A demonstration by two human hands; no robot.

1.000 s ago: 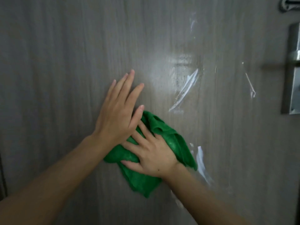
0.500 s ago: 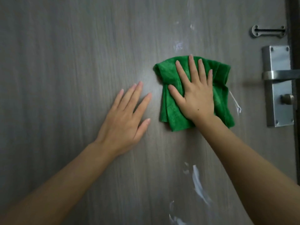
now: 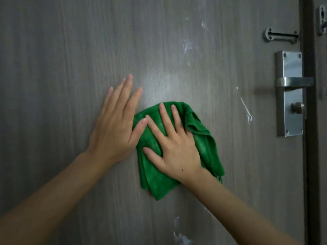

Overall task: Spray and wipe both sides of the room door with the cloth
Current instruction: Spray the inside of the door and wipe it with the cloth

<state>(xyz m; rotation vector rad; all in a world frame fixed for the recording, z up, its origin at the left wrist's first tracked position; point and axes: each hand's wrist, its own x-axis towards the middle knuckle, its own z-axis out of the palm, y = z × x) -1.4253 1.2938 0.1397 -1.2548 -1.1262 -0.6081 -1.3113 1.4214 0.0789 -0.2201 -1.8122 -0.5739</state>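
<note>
On door (image 3: 70, 68), right hand (image 3: 177, 152) fingers spread flat pressing green cloth (image 3: 203, 145), left hand (image 3: 115, 128) flat beside.

a silver lock plate (image 3: 289, 93) is screwed on at the right, with a screw showing in each corner, and a lever handle (image 3: 293, 82) sticks out across its middle toward the right while a small round knob (image 3: 298, 108) sits lower on the plate. above the plate is a grey slotted latch bracket (image 3: 281, 37), lying level and held by a screw at each end. past a dark vertical gap stands the frame (image 3: 321, 156), and near its top edge a second small metal fitting (image 3: 322, 20) is partly cut off by the picture's border.
</note>
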